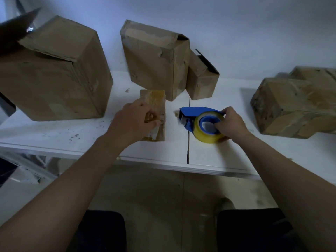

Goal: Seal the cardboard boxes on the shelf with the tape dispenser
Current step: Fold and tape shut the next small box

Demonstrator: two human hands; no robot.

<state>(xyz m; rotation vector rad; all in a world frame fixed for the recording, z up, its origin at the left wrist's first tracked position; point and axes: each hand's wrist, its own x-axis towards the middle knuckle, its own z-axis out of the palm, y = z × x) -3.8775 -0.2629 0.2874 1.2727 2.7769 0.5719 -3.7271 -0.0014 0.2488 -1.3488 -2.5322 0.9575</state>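
A small flat cardboard box point(157, 101), wrapped in yellowish tape, lies on the white shelf point(218, 157) near its front edge. My left hand point(135, 120) grips this box from its left side, fingers curled over its top. Just to the right sits a blue tape dispenser point(192, 113) with a yellow roll of tape point(205, 137). My right hand point(230, 124) holds the dispenser, thumb and fingers curled round the roll and its blue hub. The dispenser's cutter end points left, towards the small box, with a gap between them.
A large cardboard box point(54, 79) stands at the left. A medium box point(154, 59) stands behind the small one, with a smaller open-flapped box point(201, 79) beside it. More worn boxes point(291, 106) lie at the right. A seam splits the shelf in the middle.
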